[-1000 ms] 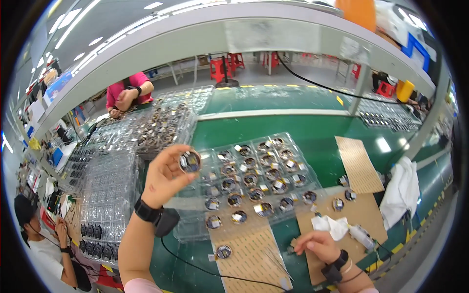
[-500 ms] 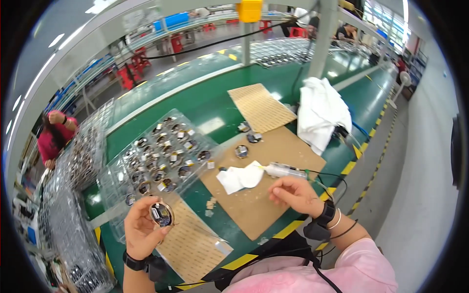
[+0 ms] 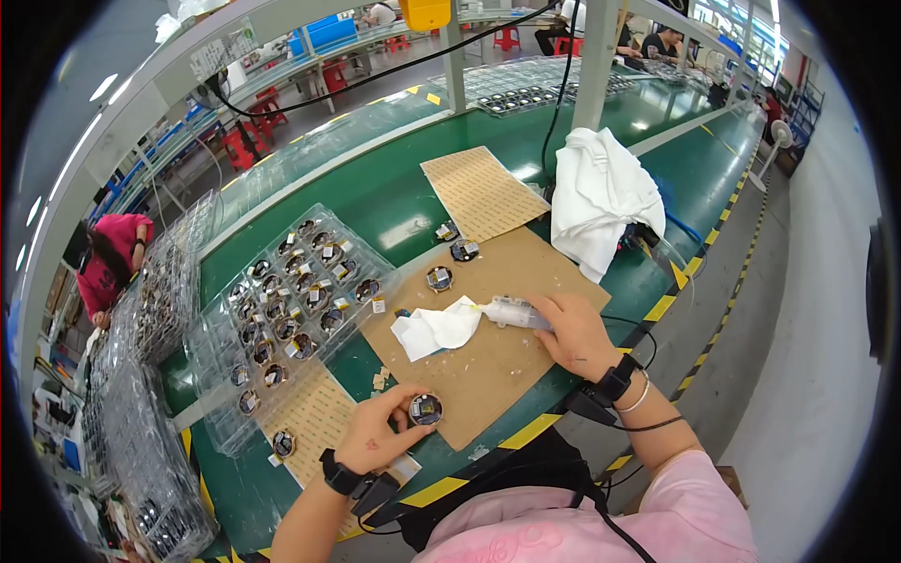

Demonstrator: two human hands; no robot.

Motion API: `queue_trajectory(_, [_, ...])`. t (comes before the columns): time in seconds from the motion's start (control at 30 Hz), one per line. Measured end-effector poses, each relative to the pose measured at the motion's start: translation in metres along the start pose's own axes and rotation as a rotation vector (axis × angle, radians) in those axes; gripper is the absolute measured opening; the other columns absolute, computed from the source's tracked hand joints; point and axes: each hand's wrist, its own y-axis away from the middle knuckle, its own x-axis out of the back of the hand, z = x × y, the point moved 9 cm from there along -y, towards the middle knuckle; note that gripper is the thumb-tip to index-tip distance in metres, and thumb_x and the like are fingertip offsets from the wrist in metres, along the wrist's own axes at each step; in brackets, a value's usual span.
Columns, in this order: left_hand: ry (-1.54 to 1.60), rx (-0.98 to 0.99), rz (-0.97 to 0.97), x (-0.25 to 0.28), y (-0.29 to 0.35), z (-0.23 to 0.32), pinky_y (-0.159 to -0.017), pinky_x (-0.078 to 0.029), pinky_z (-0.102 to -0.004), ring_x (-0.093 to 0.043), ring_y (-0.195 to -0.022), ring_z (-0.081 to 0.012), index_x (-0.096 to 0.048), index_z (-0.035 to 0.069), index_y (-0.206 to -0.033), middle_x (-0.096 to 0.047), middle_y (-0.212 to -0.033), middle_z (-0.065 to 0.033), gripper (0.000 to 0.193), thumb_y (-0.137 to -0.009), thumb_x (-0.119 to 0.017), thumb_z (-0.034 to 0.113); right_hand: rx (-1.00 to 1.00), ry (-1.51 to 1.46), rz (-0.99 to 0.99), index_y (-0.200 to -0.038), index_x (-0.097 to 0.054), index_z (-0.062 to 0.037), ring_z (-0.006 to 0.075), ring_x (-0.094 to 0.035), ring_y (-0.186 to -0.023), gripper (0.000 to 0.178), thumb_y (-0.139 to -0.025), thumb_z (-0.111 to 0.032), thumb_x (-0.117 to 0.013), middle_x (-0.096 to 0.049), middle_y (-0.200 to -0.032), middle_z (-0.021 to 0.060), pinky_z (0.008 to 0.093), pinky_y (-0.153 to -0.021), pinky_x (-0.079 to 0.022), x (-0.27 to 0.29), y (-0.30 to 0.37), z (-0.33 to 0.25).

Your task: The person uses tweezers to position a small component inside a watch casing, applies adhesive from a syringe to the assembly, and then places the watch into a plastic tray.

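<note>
My left hand (image 3: pixel 380 430) pinches a round circuit-board module (image 3: pixel 426 409) by its rim, just over the front edge of a brown cardboard sheet (image 3: pixel 516 361). The module's dark board faces up. In my right hand (image 3: pixel 574 330) is a clear dispensing syringe (image 3: pixel 514 312), its thin yellow tip pointing left at a crumpled white wipe (image 3: pixel 436 328). Tip and wipe meet or nearly meet; I cannot tell which. Several similar modules lie beyond the wipe, one of them a loose module (image 3: pixel 439 279) on the cardboard.
Left of the cardboard, a clear plastic tray (image 3: pixel 211 324) holds several modules. One module (image 3: pixel 283 443) lies on a patterned tan sheet (image 3: pixel 314 399). A second tan sheet (image 3: pixel 483 192) and a white cloth (image 3: pixel 605 192) lie farther back. A co-worker in pink (image 3: pixel 114 263) is at far left.
My left hand has moved right, holding a round module, to the cardboard's front edge. My right hand has reached forward and closed around the syringe. The view has shifted slightly.
</note>
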Motion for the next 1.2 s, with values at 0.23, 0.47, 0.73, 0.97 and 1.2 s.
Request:
queue_trajectory(0.23, [-0.386,-0.302,0.161,0.005,-0.011,0.037,-0.062,-0.042,-0.0256,-0.051,-0.069,-0.0139,-0.064,0.008,-0.116,-0.054,-0.083,-0.0041,0.048,-0.073,-0.08,0.016,-0.035,-0.103,-0.059,-0.125,-0.056,-0.0078,0.0331,-0.056,-0.09,0.053,-0.074,-0.005,-0.069,-0.059,-0.097,0.0126,0.0404,-0.079,-0.046,0.022,0.004,0.004])
queue_trajectory(0.47, [-0.255,-0.29,0.177,0.009,-0.039,0.056,-0.063,-0.044,-0.0293,-0.052,-0.07,-0.0189,-0.064,0.007,-0.114,-0.054,-0.087,-0.0071,0.039,-0.077,-0.075,0.014,0.076,-0.026,-0.052,-0.125,-0.057,-0.0079,0.0316,-0.057,-0.089,0.054,-0.073,-0.002,-0.068,-0.059,-0.097,0.0119,0.04,-0.077,-0.047,0.026,0.0,-0.002])
queue_trajectory(0.73, [-0.175,-0.242,0.263,0.002,-0.097,0.06,-0.064,-0.044,-0.0278,-0.053,-0.068,-0.0147,-0.066,0.005,-0.104,-0.06,-0.084,-0.004,0.021,-0.085,-0.068,0.012,0.062,-0.088,-0.03,-0.126,-0.058,-0.0101,0.0311,-0.058,-0.088,0.056,-0.071,-0.003,-0.07,-0.06,-0.098,0.0112,0.0393,-0.077,-0.047,0.05,0.005,-0.009])
queue_trajectory(0.97, [0.053,-0.106,0.088,-0.019,-0.116,0.035,-0.063,-0.043,-0.0247,-0.053,-0.068,-0.0099,-0.064,0.003,-0.095,-0.059,-0.078,0.0004,0.012,-0.093,-0.062,0.015,0.047,-0.149,0.042,-0.127,-0.058,-0.0109,0.0311,-0.058,-0.088,0.058,-0.071,-0.005,-0.071,-0.06,-0.1,0.0112,0.0392,-0.078,-0.047,0.052,0.014,0.006])
queue_trajectory(1.2, [0.498,0.022,-0.015,-0.033,-0.126,0.036,-0.054,-0.035,-0.021,-0.044,-0.058,-0.0062,-0.057,0.005,-0.083,-0.05,-0.067,0.0028,0.019,-0.096,-0.056,0.02,0.085,-0.248,0.055,-0.131,-0.054,-0.0104,0.0324,-0.057,-0.094,0.06,-0.073,-0.006,-0.071,-0.06,-0.104,0.0121,0.0395,-0.08,-0.047,0.05,0.026,0.023])
